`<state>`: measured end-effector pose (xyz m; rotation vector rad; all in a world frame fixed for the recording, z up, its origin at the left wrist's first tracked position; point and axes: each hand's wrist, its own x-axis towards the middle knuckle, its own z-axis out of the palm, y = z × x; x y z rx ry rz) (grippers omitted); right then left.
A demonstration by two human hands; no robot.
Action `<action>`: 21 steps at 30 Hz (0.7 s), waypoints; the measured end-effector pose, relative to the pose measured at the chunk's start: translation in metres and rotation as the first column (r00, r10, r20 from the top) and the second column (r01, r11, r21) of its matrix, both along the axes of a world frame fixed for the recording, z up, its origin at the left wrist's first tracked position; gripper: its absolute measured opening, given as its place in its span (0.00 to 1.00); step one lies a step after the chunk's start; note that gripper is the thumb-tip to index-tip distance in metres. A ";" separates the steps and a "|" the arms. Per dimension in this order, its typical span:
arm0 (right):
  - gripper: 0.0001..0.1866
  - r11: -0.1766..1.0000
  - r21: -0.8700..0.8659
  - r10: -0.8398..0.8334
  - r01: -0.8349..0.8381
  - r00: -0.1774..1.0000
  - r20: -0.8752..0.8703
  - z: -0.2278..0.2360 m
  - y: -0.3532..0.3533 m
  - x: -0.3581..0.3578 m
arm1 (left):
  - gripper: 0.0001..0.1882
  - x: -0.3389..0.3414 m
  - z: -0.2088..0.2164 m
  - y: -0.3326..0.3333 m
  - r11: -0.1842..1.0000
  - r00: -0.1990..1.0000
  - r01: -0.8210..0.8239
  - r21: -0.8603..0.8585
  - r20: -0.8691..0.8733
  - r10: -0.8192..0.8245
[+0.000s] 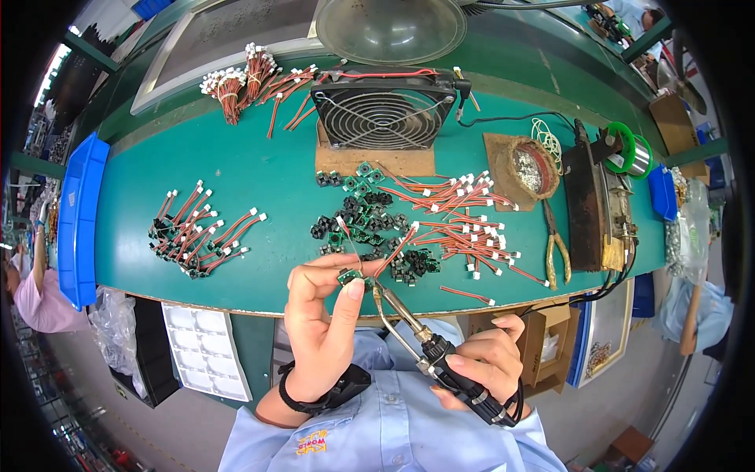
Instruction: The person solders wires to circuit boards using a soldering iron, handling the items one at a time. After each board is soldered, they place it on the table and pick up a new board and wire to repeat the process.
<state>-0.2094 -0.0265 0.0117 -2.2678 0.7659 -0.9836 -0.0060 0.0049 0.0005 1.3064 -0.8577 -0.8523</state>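
Observation:
My left hand (324,307) pinches a small green circuit board (351,276) between thumb and fingers. In my right hand (489,358) is a black-handled soldering iron (440,350) with a thin metal feed tube along it. Its tip points up at the board and appears to meet it. A red wire lead with a white plug (399,250) rises beside the board; whether it is attached, I cannot tell. Just beyond my hands lies a pile of small boards with black parts (362,216). Red-and-black leads with white plugs (464,232) are spread to its right.
A black fan (383,114) stands behind the pile. Wired boards (200,236) lie at the left, near a blue bin (80,220). At the right are pliers (555,248), a round dish (528,167), a soldering station (590,208) and a green solder spool (621,148). Bundled leads (230,93) lie at the back.

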 end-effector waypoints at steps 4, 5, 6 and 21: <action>0.24 1.000 -0.004 -0.007 0.007 1.000 0.017 -0.001 0.001 0.000 | 0.05 -0.001 0.001 0.000 1.000 1.000 0.003 -0.013 -0.025 -0.003; 0.24 1.000 0.000 -0.006 0.006 1.000 0.019 -0.001 0.001 0.000 | 0.05 -0.001 0.001 -0.001 1.000 0.999 0.004 -0.023 -0.052 -0.005; 0.24 1.000 0.003 -0.005 0.005 1.000 0.022 -0.001 0.001 0.000 | 0.05 -0.001 0.001 -0.001 0.999 0.997 0.006 -0.032 -0.079 -0.008; 0.24 0.999 0.044 0.028 -0.029 0.999 0.034 0.000 0.001 -0.006 | 0.05 -0.004 0.008 -0.003 0.999 0.995 -0.002 -0.036 -0.099 -0.001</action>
